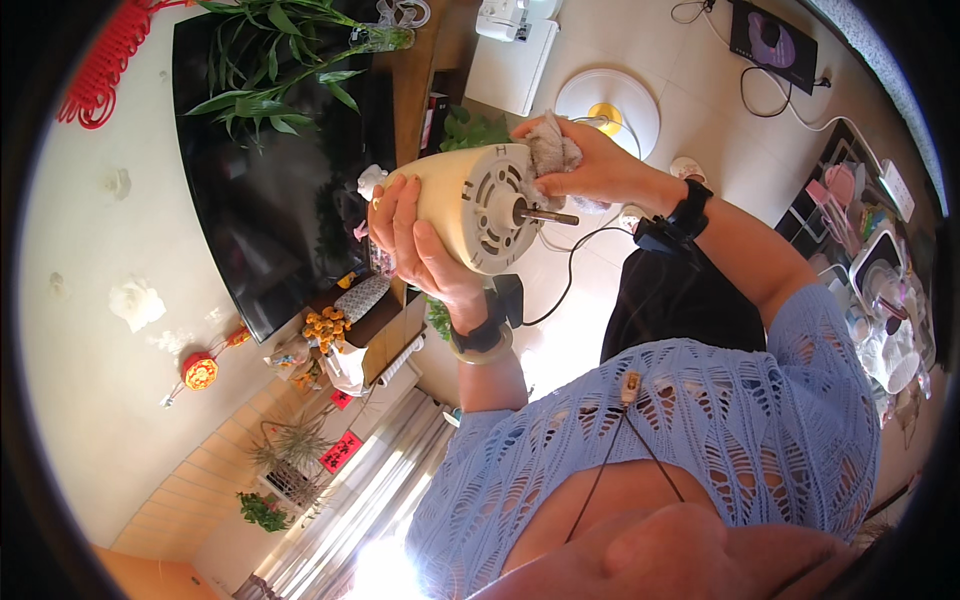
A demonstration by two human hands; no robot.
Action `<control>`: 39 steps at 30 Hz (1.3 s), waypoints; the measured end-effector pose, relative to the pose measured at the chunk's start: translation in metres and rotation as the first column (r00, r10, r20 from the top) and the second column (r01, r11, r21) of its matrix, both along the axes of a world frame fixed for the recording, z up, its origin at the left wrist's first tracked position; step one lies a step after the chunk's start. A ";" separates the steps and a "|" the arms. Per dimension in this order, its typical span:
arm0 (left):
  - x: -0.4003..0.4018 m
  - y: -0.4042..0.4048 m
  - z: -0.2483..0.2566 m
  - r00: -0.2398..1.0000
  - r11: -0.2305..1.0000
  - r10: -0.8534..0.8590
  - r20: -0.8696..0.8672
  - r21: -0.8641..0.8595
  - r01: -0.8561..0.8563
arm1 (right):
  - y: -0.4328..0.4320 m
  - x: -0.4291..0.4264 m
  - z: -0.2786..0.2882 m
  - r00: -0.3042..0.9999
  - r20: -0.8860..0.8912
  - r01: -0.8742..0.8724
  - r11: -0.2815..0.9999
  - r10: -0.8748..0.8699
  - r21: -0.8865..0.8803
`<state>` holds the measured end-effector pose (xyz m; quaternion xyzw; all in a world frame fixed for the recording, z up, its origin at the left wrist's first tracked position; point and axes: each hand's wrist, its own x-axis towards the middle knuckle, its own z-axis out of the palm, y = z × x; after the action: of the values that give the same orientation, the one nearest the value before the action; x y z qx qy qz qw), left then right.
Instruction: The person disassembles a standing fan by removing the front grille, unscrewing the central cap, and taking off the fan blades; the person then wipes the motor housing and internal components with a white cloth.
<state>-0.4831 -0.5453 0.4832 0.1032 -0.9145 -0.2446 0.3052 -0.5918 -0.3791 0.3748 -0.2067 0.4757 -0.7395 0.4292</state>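
Note:
A cream plastic fan motor housing (439, 199) is held up before my chest, its slotted front face and bare metal shaft (551, 217) turned towards the right of the view. My left hand (420, 240) grips the housing's side from below, fingers spread over the shell. In my right hand (581, 165) is a bunched grey cloth (553, 154), pressed against the housing's rim near the top of its front face. Part of the cloth hangs below the right hand. Both wrists carry black strapped devices, and a black cable runs near them.
A round white base (570, 94) with a yellow centre stands on the tiled floor beyond my hands. Left are a large television (277, 187), leafy stems (277, 105) and a wooden cabinet (416, 82). A cluttered table (832, 281) stands right, near a white power strip (897, 189).

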 end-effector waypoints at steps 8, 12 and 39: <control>-0.003 0.004 0.001 1.000 0.997 -0.012 0.003 -0.070 0.013 | 0.034 0.007 -0.006 0.943 0.333 0.039 0.999 -0.029 -0.021; -0.003 0.004 0.000 1.000 0.994 -0.029 -0.011 -0.104 0.028 | 0.025 -0.012 0.027 0.935 0.312 0.253 0.933 -0.168 -0.257; -0.003 0.009 0.001 1.000 0.999 0.003 -0.004 -0.044 -0.003 | -0.015 -0.060 0.050 0.384 -0.827 0.229 0.911 -0.409 -0.344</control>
<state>-0.4866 -0.5367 0.4846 0.0975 -0.9189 -0.2240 0.3097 -0.6517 -0.3943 0.4246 -0.5011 0.5927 -0.6283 -0.0528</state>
